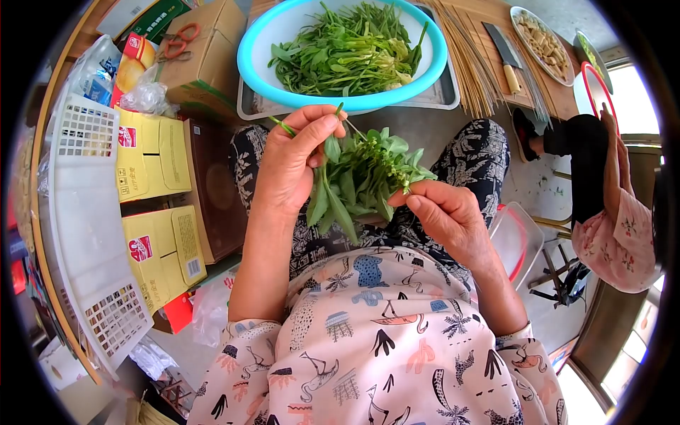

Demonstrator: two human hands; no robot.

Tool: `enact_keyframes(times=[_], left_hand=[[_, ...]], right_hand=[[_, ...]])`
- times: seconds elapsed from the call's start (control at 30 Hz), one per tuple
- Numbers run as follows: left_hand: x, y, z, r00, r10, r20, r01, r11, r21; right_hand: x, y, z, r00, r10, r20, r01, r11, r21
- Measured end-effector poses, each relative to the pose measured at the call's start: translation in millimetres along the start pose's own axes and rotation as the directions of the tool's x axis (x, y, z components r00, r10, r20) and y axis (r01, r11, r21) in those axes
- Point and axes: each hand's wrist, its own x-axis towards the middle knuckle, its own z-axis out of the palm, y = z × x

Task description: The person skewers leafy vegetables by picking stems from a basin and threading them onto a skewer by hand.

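Observation:
A bunch of leafy greens (365,166) hangs over my lap between my two hands. My left hand (301,152) pinches a green stem between thumb and fingers, with a few leaves dangling below it. A thin stick, perhaps a bamboo skewer, runs from these fingers into the bunch. On the other side, my right hand (450,216) has thumb and forefinger closed at the bunch's budded end; the exact thing pinched is hard to make out. Just beyond my hands stands a blue-rimmed basin (258,78) heaped with loose greens (354,49).
Bamboo skewers (460,57) lie beside a knife (506,57) and a plate of pale food pieces (544,46). Red-handled scissors (182,41) rest on a cardboard box (205,67). Yellow cartons (159,152) stand at left. Another person's arm (615,163) is at right.

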Motion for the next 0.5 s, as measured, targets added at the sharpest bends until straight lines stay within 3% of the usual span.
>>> enact_keyframes(times=[0.5], left_hand=[[1.3,-3.4,-4.0,1.000,-0.009,0.009,0.009,1.000,-0.025]], right_hand=[[1.5,8.0,3.1,0.998,-0.061,-0.005,0.061,0.998,-0.020]])
